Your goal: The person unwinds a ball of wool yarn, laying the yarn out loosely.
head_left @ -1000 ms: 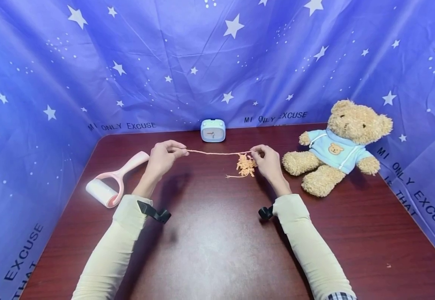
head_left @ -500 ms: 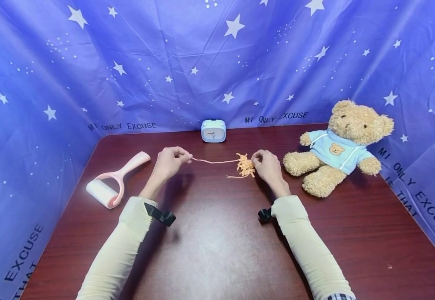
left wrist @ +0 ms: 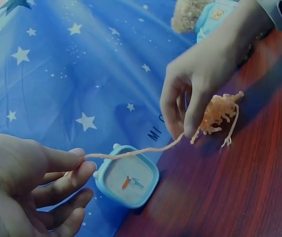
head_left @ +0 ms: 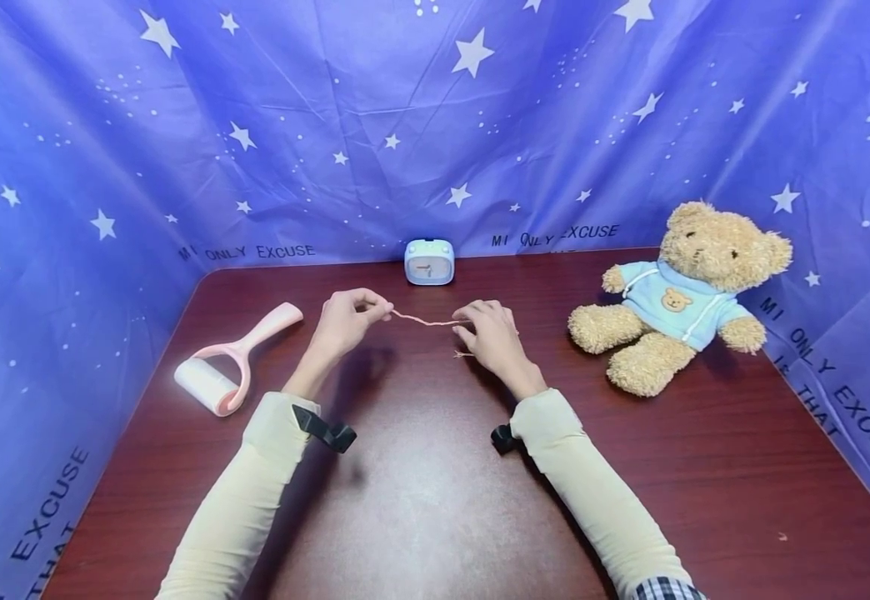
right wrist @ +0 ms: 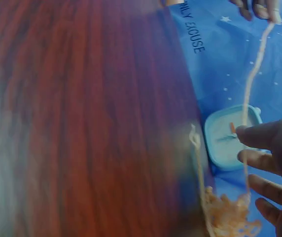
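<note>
Between thumb and forefinger, my left hand (head_left: pixel 347 321) pinches the end of a thin orange yarn cord (head_left: pixel 427 323). The cord sags slightly on its way across to my right hand (head_left: pixel 491 337). From the right wrist view, the right hand's fingertips stand apart beside the cord, without a visible pinch. Attached to the cord is a small, frilly orange crocheted piece (left wrist: pixel 217 114), seen under the right hand in the left wrist view. The head view hides that piece behind the hand; only its loose tail (head_left: pixel 462 355) pokes out.
A light blue alarm clock (head_left: pixel 430 265) stands at the back edge of the dark red table (head_left: pixel 420 500). A pink-handled lint roller (head_left: pixel 208 386) lies at the left. On the right sits a teddy bear (head_left: pixel 705 283) in a blue hoodie. A starry blue curtain (head_left: pixel 292 125) surrounds the table.
My right hand has moved left from the crocheted piece's right side to over it and the cord. The left hand has come slightly right, and the cord has gone from taut to slack.
</note>
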`<state>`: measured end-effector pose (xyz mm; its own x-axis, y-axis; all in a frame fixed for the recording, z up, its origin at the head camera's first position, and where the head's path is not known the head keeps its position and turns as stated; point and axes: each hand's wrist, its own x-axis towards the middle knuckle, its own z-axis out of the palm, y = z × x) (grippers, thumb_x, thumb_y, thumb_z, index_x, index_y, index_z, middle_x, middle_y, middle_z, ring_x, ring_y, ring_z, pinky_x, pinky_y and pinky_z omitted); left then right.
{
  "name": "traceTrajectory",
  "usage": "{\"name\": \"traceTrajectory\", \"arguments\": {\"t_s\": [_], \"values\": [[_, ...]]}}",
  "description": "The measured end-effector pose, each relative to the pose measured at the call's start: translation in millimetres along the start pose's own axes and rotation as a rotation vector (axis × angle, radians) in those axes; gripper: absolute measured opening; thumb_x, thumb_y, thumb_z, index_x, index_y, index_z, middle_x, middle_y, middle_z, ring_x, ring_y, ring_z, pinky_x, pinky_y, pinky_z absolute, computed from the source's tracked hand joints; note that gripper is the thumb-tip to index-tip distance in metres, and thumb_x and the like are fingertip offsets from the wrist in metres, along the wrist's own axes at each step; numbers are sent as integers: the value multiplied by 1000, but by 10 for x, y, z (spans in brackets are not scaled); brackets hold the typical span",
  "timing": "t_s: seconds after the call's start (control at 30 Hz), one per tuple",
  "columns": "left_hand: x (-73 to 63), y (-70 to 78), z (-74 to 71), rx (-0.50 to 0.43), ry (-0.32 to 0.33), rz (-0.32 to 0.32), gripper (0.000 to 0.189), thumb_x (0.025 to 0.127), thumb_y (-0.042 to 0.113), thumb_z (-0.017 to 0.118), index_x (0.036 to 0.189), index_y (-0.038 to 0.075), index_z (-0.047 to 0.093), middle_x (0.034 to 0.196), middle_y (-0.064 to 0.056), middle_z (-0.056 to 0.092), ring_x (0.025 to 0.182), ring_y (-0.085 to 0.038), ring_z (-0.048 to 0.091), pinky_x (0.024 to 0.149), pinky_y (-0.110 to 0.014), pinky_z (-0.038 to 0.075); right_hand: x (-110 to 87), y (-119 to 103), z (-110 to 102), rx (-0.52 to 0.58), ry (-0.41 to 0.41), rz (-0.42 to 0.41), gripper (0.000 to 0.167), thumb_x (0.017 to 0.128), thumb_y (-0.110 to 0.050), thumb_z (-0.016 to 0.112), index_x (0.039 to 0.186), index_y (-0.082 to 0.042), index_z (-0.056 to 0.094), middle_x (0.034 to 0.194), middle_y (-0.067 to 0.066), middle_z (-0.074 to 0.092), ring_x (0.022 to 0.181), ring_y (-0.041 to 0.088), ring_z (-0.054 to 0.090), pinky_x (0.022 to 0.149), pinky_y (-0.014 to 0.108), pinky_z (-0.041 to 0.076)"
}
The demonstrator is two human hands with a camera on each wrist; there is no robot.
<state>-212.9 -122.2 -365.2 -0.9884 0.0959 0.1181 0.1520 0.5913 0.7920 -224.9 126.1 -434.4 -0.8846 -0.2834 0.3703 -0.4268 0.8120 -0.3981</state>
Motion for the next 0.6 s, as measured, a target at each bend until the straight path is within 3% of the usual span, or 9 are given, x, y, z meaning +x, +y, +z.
{"name": "traceTrajectory", "arguments": {"t_s": [0.3, 0.43, 0.6], "values": [[31, 21, 51, -15, -22, 9, 14, 90, 24, 66, 93, 12, 73, 83, -4, 74, 85, -20, 65, 68, -27, 43, 24, 111, -82, 66, 97, 90, 13, 92, -23, 64, 95, -13, 71, 82, 3, 67, 96, 28, 55, 87, 45, 40], [71, 42, 153, 10, -55, 10, 12, 89, 24, 67, 92, 13, 73, 83, -2, 74, 81, -15, 63, 69, -27, 44, 25, 215, -197, 64, 123, 130, 14, 92, -23, 63, 96, -12, 70, 87, 5, 68, 96, 28, 55, 86, 44, 40], [133, 61, 390, 62, -105, 19, 9, 89, 21, 67, 89, 13, 72, 82, -1, 74, 79, -13, 63, 73, -26, 45, 24, 337, -308, 48, 127, 182, 14, 92, -21, 63, 96, -10, 70, 98, 8, 70, 98, 31, 57, 88, 46, 42]]}}
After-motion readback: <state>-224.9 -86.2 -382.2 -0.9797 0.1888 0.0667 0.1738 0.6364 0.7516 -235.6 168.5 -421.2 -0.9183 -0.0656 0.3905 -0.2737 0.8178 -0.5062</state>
